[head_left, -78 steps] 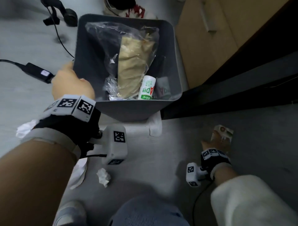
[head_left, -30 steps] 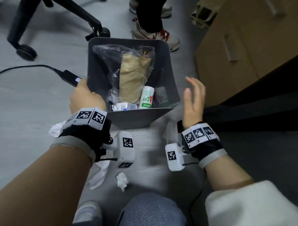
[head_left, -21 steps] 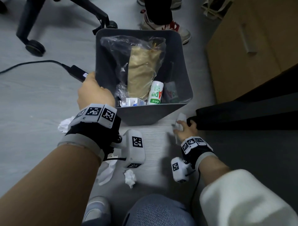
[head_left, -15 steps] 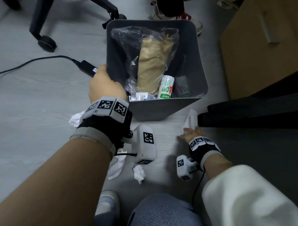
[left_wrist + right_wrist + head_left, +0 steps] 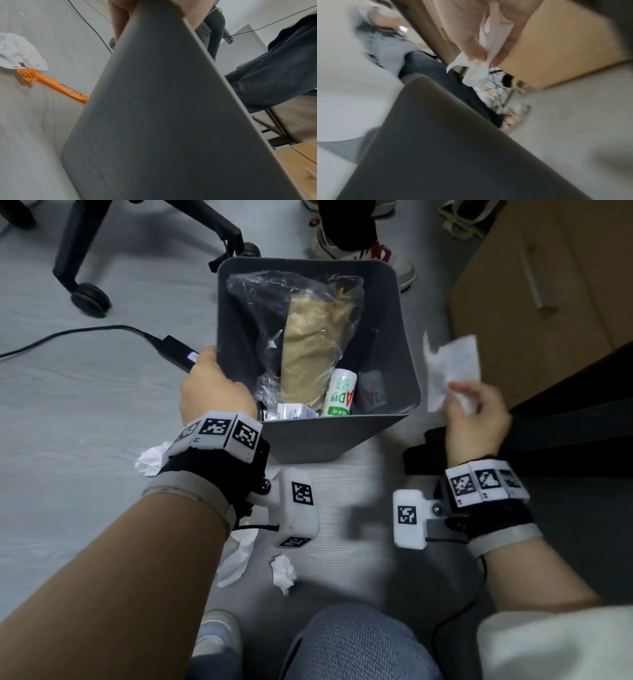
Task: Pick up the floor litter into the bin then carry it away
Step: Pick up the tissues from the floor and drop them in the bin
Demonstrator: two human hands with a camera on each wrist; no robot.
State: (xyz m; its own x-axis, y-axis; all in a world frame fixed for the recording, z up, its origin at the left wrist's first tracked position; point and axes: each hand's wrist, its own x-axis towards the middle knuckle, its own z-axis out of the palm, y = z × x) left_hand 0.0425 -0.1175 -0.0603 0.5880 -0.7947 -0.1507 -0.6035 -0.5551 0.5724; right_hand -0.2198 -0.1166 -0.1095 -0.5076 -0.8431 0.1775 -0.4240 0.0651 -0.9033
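A dark grey bin [image 5: 376, 313] [image 5: 154, 108] [image 5: 445, 148] stands tilted on the floor, with a plastic bag, a small carton and a white and green bottle inside. My left hand [image 5: 214, 392] grips its left rim [image 5: 137, 10]. Just right of the bin, above the floor, my right hand [image 5: 476, 412] pinches a crumpled white tissue [image 5: 448, 368] [image 5: 476, 75]. Litter still lies on the floor: a white wad [image 5: 150, 458] [image 5: 20, 52] beside my left wrist, a flat tissue [image 5: 236, 559], a small paper ball [image 5: 283, 573] and an orange wrapper [image 5: 56, 86].
A wooden cabinet [image 5: 548, 285] and a dark desk edge [image 5: 565, 436] close in on the right. A black cable with an adapter [image 5: 174, 352] runs left of the bin. A chair base with a castor [image 5: 89, 299] and another person's shoes [image 5: 349, 248] are behind it.
My right hand dropped to the floor beside the bin, took hold of the white tissue and lifted it to rim height. The left hand has stayed on the bin's rim.
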